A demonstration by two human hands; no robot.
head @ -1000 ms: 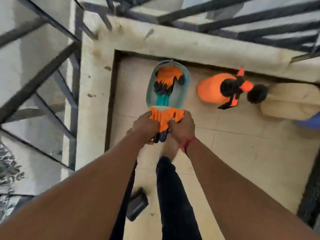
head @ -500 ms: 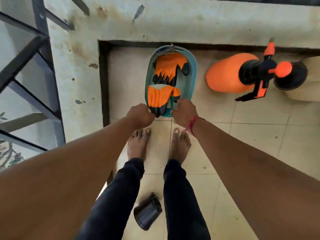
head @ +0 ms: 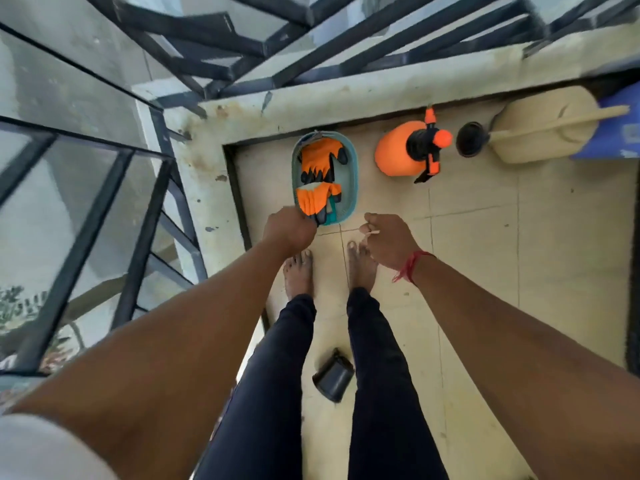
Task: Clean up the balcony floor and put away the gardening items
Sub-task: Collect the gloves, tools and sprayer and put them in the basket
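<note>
Two orange-and-black gardening gloves [head: 320,155] lie in the teal oval plastic basket [head: 353,181] at twelve o'clock. Left hand [head: 289,232] curls against its seven o'clock rim, and right hand [head: 388,237] curls apart at five o'clock. I cannot tell whether either grips anything.

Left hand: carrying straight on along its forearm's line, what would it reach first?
Probably the near orange glove in the teal basket; the left hand is right at the basket's near rim, though its height above it is unclear.

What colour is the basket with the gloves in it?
Teal, a blue-green. The basket shows best in the head view.
</note>
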